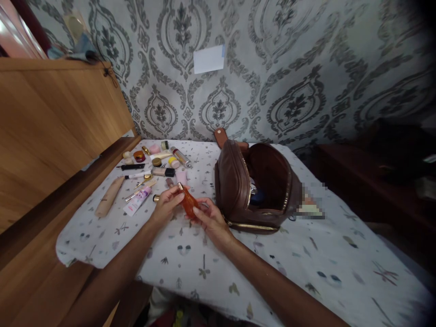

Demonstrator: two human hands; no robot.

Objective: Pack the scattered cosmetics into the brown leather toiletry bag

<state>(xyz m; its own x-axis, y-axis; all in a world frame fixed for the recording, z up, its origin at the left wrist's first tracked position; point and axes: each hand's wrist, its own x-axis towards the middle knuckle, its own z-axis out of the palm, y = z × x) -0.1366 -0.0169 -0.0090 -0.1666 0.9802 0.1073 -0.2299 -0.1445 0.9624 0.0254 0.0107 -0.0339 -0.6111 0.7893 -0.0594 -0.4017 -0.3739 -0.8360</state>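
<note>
An orange bottle [188, 203] with a metallic cap is tilted between my two hands, above the patterned cloth. My left hand [167, 203] is closed on its upper part near the cap. Around its lower end my right hand [211, 220] has its fingers wrapped. Just right of my right hand lies a brown leather bag [233, 181], unzipped, with something dark blue inside. Cosmetics are spread to the left of my hands, among them a white and purple tube [138, 200], a beige tube [109, 197] and a black-capped bottle [162, 171].
Several small jars, including a red one [139, 156], sit at the back left of the cloth-covered table [184, 272]. A wooden panel [61, 131] borders the left side. Behind is a patterned wall with a white paper [209, 60]. Dark furniture stands at the right.
</note>
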